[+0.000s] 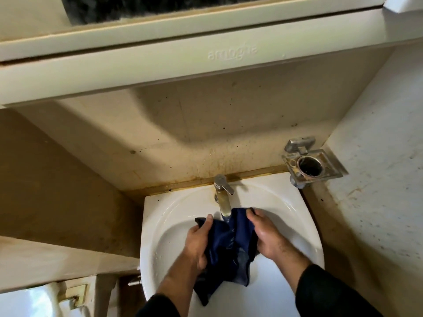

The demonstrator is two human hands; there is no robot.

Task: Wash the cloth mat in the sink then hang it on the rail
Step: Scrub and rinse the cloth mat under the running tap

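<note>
— What fills the top of the view?
— A pale cabinet (183, 65) with a mirror edge above it; raised letters on its front read "amogha", or close to that, since they are faint

— And below?
— A stained beige wall (206, 124), then a white sink (158, 216) set into the corner. A white cistern (27, 300) shows at the lower left

— Where is the mat?
— The dark blue cloth mat (229, 255) is bunched over the sink bowl, its lower end trailing toward the near rim. Some pale marks run down the fabric, too blurred to read

— The hands?
— The left hand (196, 243) has its fingers curled around the mat's left side. The right hand (265, 234) grips the right side, fingertips folded over the top edge. Both are clamped on the cloth, near each other

— Smaller things?
— A chrome tap (223, 195) stands at the back of the sink, its spout just above the mat between the two hands. A clear holder (313, 163) with a round opening is fixed to the right wall
</note>
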